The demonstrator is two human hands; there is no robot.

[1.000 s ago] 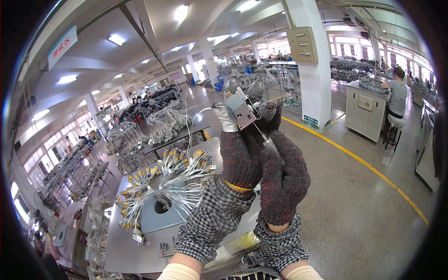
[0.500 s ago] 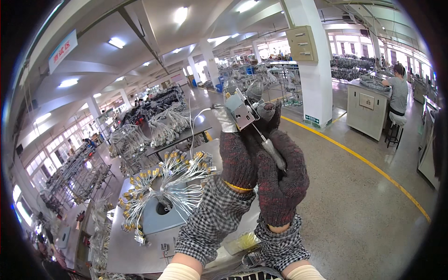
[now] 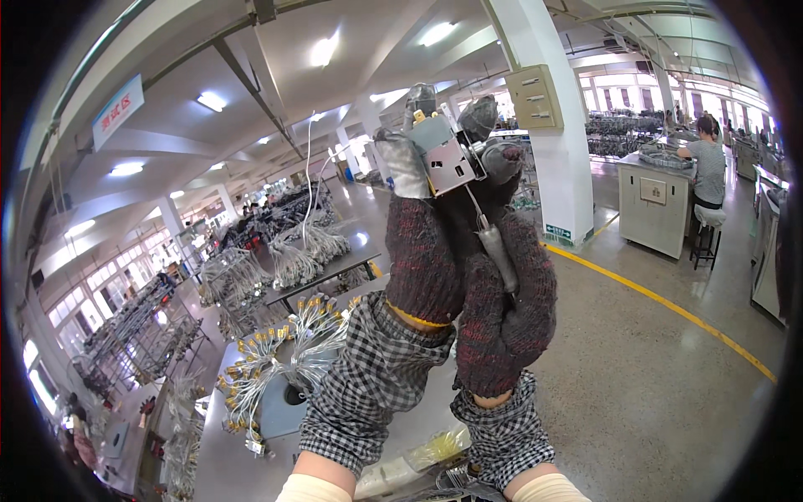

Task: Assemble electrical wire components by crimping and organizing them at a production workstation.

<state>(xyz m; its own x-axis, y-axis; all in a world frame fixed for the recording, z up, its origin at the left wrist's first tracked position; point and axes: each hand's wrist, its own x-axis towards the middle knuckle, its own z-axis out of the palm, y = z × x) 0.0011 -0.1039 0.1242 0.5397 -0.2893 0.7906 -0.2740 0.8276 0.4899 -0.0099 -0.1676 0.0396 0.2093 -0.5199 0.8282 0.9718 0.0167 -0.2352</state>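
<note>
My left hand (image 3: pixel 422 259), in a dark red-black knit glove with grey-wrapped fingertips, is closed on a small silvery metal housing (image 3: pixel 452 163) with rectangular cut-outs. A white wire (image 3: pixel 311 171) trails to the left of that hand. My right hand (image 3: pixel 512 314), gloved alike, is closed around a thin-shafted hand tool (image 3: pixel 498 258) with a grey handle. Its shaft points up to the lower edge of the housing; whether the tip touches is hidden. The two hands are side by side, held up above the table.
Below left, a metal table (image 3: pixel 222 468) carries a blue-grey round-holed fixture (image 3: pixel 280 418) and a fanned bundle of white cables with yellow ends (image 3: pixel 284 360). Clear plastic bags (image 3: pixel 427 456) lie near my body. A pillar (image 3: pixel 548 184) and a seated person (image 3: pixel 709 167) are at right.
Both hands have risen with the metal housing and the tool, which stay close together. The white wire has swung into a taller loop.
</note>
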